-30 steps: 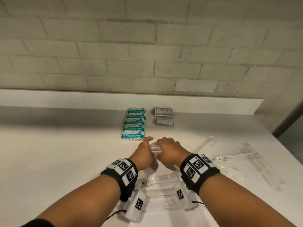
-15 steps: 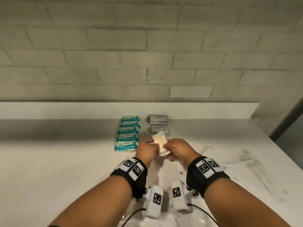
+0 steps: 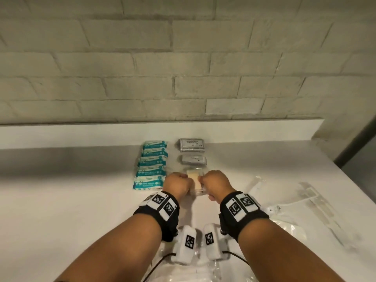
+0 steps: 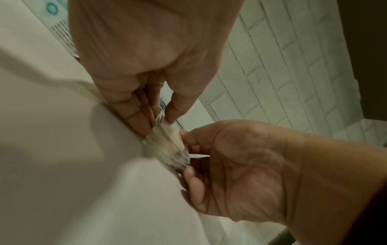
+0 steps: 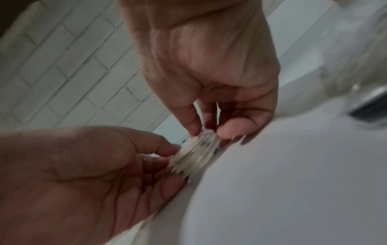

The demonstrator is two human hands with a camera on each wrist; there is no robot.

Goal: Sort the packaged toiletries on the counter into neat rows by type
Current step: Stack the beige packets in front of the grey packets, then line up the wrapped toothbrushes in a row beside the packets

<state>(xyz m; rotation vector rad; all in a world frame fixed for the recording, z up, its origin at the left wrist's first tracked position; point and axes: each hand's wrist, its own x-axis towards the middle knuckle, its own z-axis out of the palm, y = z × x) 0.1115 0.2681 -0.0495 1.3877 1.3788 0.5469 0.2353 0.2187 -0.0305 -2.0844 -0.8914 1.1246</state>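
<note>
A person's left hand (image 3: 177, 185) and right hand (image 3: 215, 183) pinch opposite ends of a clear-wrapped cream packet (image 3: 195, 180) low over the white counter (image 3: 81, 200), just near of two grey packets (image 3: 192, 152).

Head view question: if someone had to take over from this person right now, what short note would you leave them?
Left hand and right hand: both pinch one clear-wrapped pale packet, low over the counter, just nearer than the grey packets.
Done: teal-and-white packets stand in one row by the wall; two grey packets start a second row beside them.
Left: set this packet down, probably in line with the grey ones, though its type is hard to tell. Then sort the clear-wrapped items scattered on the right and those under the forearms.
</note>
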